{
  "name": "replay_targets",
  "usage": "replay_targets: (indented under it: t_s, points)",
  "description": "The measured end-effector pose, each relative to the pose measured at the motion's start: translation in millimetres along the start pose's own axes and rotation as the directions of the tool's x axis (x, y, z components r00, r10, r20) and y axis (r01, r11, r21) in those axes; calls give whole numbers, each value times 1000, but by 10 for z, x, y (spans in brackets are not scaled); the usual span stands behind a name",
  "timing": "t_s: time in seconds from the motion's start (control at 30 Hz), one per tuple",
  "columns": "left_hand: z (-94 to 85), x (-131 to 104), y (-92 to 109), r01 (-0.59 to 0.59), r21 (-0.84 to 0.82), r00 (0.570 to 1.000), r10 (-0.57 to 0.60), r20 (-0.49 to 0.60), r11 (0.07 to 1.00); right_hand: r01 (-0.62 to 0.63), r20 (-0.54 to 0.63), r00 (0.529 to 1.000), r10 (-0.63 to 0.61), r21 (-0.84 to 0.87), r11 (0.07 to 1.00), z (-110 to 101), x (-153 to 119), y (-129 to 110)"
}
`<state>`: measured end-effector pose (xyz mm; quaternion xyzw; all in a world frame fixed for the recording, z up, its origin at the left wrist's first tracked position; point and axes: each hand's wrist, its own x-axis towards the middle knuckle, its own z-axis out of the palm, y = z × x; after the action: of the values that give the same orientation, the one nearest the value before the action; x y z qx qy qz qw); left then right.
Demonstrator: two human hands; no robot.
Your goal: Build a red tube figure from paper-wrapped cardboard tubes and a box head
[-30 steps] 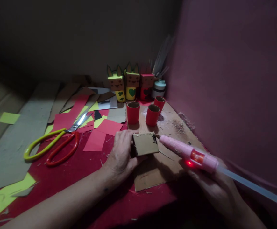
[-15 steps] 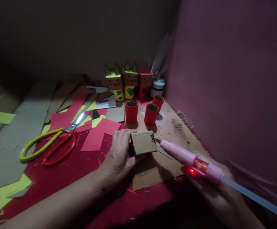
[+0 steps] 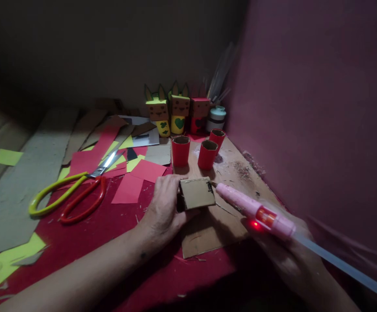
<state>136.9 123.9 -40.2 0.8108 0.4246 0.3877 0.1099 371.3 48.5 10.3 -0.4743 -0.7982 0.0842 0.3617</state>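
My left hand [image 3: 164, 206] grips a small cardboard box [image 3: 196, 193] by its left side, thumb beneath and fingers at the back. Black marks show near the box's right edge. In my right hand [image 3: 282, 249] is a pink glue gun [image 3: 243, 201] with a red light glowing under it and a clear glue stick [image 3: 338, 262] poking out of its rear. The gun's tip is at the upper right corner of the box. Behind the box stand three red tubes [image 3: 180, 151], open at the top, on a cardboard sheet [image 3: 204, 240].
Scissors [image 3: 74, 190] with yellow and red handles lie at left on red paper [image 3: 128, 188] and yellow scraps. Large grey cardboard [image 3: 22, 186] lies farther left. Several box-headed figures [image 3: 180, 108] and a lidded jar [image 3: 216, 117] stand at the back, beside a pink wall.
The glue gun has moved slightly left and up, its tip now at the box's upper right corner. The whole view has shifted a little. My left hand still holds the box.
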Motion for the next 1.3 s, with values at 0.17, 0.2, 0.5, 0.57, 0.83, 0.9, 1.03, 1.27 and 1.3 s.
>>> replay_targets:
  t_s: [0.17,0.2,0.5,0.57,0.83,0.9,1.03,1.27,1.3]
  points:
    - [5,8,-9,-5,9,1000,5,-5,1000,5,-5,1000,-6,-14,1000,-31,-50,-24]
    - [6,12,-9,-2,15,1000,2,1,1000,3,-1,1000,-3,-16,1000,-36,-54,-33]
    - [-10,10,-6,4,13,1000,-4,14,1000,-39,38,999,37,64,997,-67,-47,-236]
    - [-17,8,-6,9,12,1000,-9,23,1000,-34,35,999,31,74,997,-70,-51,-250]
    - [3,0,-20,4,14,1000,-4,2,1000,17,14,1000,-17,-8,1000,-86,-140,-190]
    - [16,-2,-31,4,19,1000,-4,-18,1000,25,15,1000,-25,-7,1000,-71,-169,-197]
    - [29,-5,-36,28,27,1000,-28,-12,999,26,1,1000,-26,-8,1000,-52,-199,-243]
    - [3,9,-8,-7,40,1000,7,-17,999,18,-63,998,-21,-40,999,-56,-220,-316]
    - [-3,12,-4,-3,40,1000,3,-7,999,15,-72,997,-18,-45,999,-51,-231,-316]
